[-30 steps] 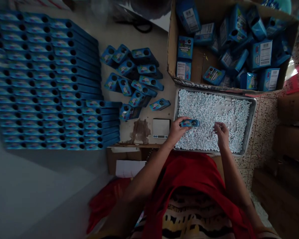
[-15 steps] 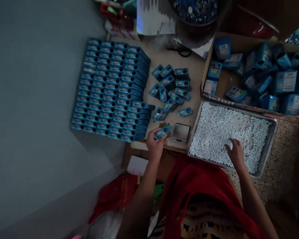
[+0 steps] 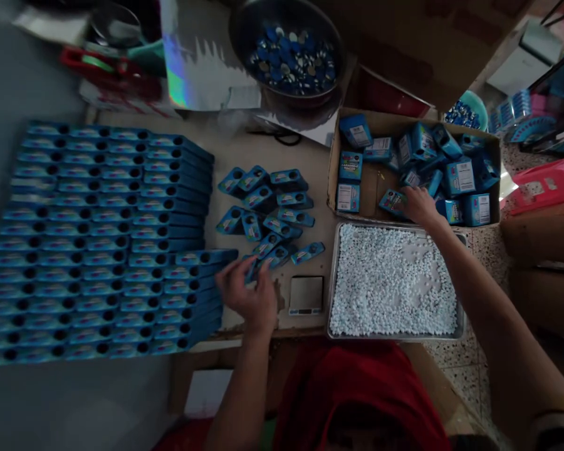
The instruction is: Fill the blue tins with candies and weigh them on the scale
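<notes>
My left hand point(image 3: 249, 291) is at the left end of the loose group of blue candy boxes point(image 3: 282, 227). Its fingers and thumb are spread around a blue box point(image 3: 250, 268) partly hidden behind them. My right hand point(image 3: 419, 203) reaches into the cardboard carton point(image 3: 373, 199), its fingers closed at the right end of a blue candy box point(image 3: 391, 202); the fingertips are partly hidden. Below the carton lies a metal tray point(image 3: 333, 316) of small white candies point(image 3: 380, 282). A small digital scale point(image 3: 305, 293) sits between the tray and my left hand.
Stacked rows of blue boxes point(image 3: 98, 250) fill the left side. At the back stand a dark bowl point(image 3: 237, 44) of blue and silver round pieces and a big cardboard box point(image 3: 413, 50). Scissors point(image 3: 286, 138) lie near the bowl. More cartons point(image 3: 545, 250) stand at right.
My right hand has left the white candies and moved up to a box in the carton. My left hand has moved to the loose group and let go of its box there. The view has shifted.
</notes>
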A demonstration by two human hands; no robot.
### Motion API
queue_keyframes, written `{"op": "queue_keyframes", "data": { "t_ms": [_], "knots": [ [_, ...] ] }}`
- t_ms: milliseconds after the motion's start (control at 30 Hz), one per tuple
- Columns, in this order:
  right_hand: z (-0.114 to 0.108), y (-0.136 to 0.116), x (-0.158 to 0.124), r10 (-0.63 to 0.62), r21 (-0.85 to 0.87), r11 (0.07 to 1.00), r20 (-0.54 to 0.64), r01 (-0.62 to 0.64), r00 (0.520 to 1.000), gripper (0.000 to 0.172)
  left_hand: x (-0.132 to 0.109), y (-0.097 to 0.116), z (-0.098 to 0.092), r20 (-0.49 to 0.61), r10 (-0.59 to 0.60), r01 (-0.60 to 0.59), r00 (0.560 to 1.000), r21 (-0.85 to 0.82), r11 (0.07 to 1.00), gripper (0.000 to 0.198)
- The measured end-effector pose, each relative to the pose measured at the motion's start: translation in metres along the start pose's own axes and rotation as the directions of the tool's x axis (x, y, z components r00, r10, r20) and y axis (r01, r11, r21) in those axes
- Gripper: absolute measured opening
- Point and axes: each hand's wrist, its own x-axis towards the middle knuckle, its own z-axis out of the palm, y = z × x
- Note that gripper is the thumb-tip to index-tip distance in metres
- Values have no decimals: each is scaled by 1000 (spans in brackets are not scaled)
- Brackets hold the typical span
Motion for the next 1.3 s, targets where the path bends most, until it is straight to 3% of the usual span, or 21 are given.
{"op": "queue_keyframes", "data": {
  "t_ms": [67, 167, 233, 300, 367, 433, 500, 600, 633, 667, 733, 767, 800, 833, 900, 1000, 1067, 1133, 1167, 1233, 1300],
  "knots": [
    [22, 5, 32, 114, -71, 992, 67, -109, 991, 47, 33, 33, 11, -36, 163, -162, 986, 31, 986, 17],
    [39, 13, 50, 200, -10, 980, 91, -199, 976, 50, 74, 86, 43, 79, 352, -350, 933, -29, 936, 15],
    [32, 15, 49, 228, 40, 971, 121, -234, 966, 50, 85, 113, 63, 191, 422, -413, 886, -86, 907, 16],
    [14, 13, 42, 248, 109, 957, 180, -270, 952, 43, 82, 128, 76, 303, 466, -445, 831, -140, 884, 18],
    [-7, 6, 31, 239, 287, 898, 318, -334, 917, 36, 72, 135, 80, 367, 499, -469, 785, -175, 866, 20],
    [-23, -7, 16, 195, 500, 734, 493, -460, 848, 35, 62, 138, 78, 371, 524, -492, 766, -186, 851, 26],
    [-31, -22, -6, 165, 571, 573, 622, -588, 765, 29, 54, 143, 73, 372, 553, -518, 746, -198, 832, 36],
    [-28, -38, -48, 85, 538, 458, 766, -708, 637, 26, 42, 151, 61, 436, 576, -517, 691, -260, 816, 53],
    [-25, -39, -64, 23, 550, 451, 780, -703, 625, 26, 36, 152, 57, 451, 556, -476, 698, -288, 831, 58],
    [-20, -39, -82, -41, 588, 447, 766, -674, 642, 31, 29, 151, 52, 454, 510, -401, 731, -319, 859, 61],
    [-8, -30, -118, -128, 706, 456, 654, -542, 745, 49, 8, 143, 44, 446, 334, -160, 831, -383, 910, 65],
    [-1, -23, -136, -147, 758, 465, 577, -459, 804, 55, -4, 137, 41, 463, 222, -17, 858, -407, 913, 66],
    [7, -15, -153, -153, 792, 472, 507, -388, 848, 56, -16, 129, 39, 507, 122, 120, 853, -419, 900, 66],
    [16, -5, -170, -153, 811, 478, 455, -338, 877, 53, -29, 121, 38, 571, 49, 238, 819, -417, 877, 68],
    [35, 13, -200, -144, 825, 481, 407, -295, 902, 46, -53, 107, 40, 706, -20, 398, 708, -375, 837, 80],
    [64, 33, -235, -153, 837, 452, 412, -307, 898, 48, -82, 96, 48, 819, -49, 512, 572, -310, 801, 101],
    [81, 44, -254, -191, 830, 446, 453, -334, 871, 48, -97, 91, 51, 870, -88, 578, 485, -244, 779, 93],
    [93, 58, -270, -225, 792, 507, 503, -340, 834, 49, -113, 82, 48, 900, -177, 642, 399, -137, 754, 73],
    [97, 68, -278, -207, 760, 567, 504, -317, 838, 48, -122, 76, 45, 885, -247, 664, 394, -88, 743, 65],
    [100, 93, -295, -53, 659, 715, 383, -233, 922, 42, -140, 61, 39, 772, -405, 684, 490, -54, 727, 56],
    [99, 123, -311, 176, 496, 846, 82, -193, 981, 32, -160, 44, 40, 588, -486, 655, 646, -100, 749, 54]
  ]
}}
